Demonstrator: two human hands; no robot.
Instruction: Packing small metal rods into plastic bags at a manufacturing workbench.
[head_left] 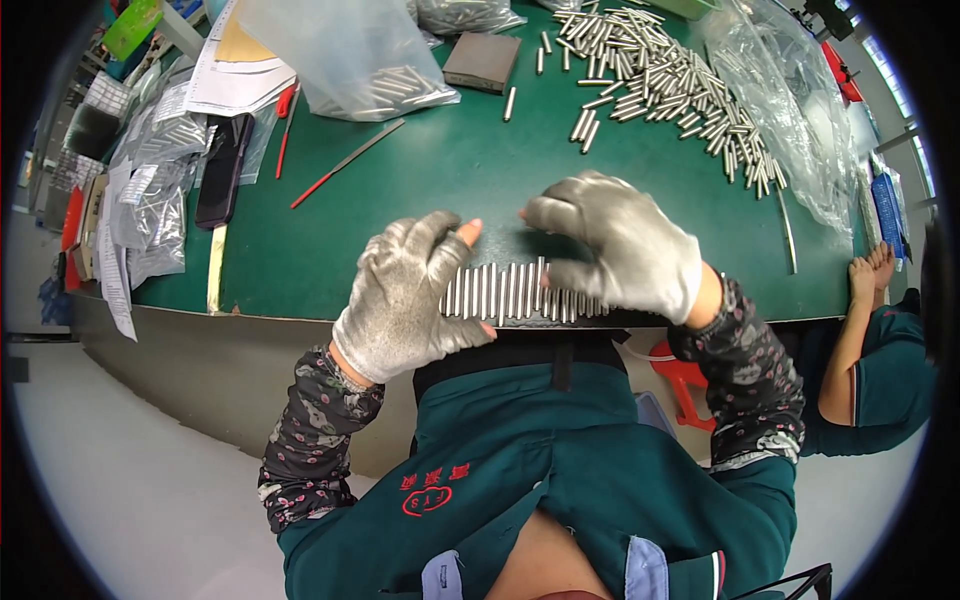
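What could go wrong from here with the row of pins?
The row lies close to the near edge of the table, so pins might roll off. The left hand and right hand, close by, could knock pins askew. Loose pins from the pile might roll too.

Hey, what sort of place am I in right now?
Probably a factory workshop: a pile of metal pins, a row of similar pins along the near edge of the green tabletop, and a plastic bag holding more.
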